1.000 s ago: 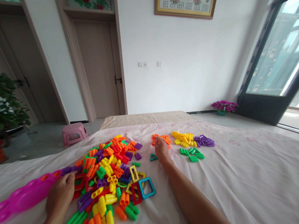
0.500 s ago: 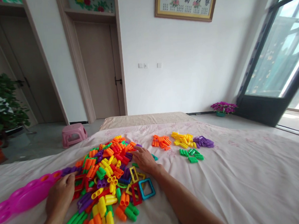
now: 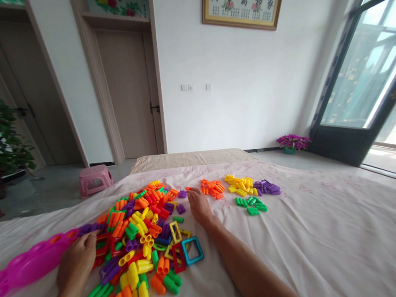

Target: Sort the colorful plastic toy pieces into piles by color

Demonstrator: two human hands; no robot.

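Right hand [image 3: 199, 206] pinches orange block [image 3: 188, 189] near orange pile [image 3: 213, 188]; left hand [image 3: 77, 263] open on mixed pile [image 3: 140, 226]. Frame [image 3: 242, 3] script unreadable.

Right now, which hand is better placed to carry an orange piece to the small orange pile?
Probably the right hand: its fingertips pinch an orange piece beside the orange pile. The left hand rests far off, by the pink tray.

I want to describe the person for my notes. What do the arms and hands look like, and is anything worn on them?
Both forearms are bare: no sleeves show. The left hand and right hand carry no gloves, and no watch or ring is visible.
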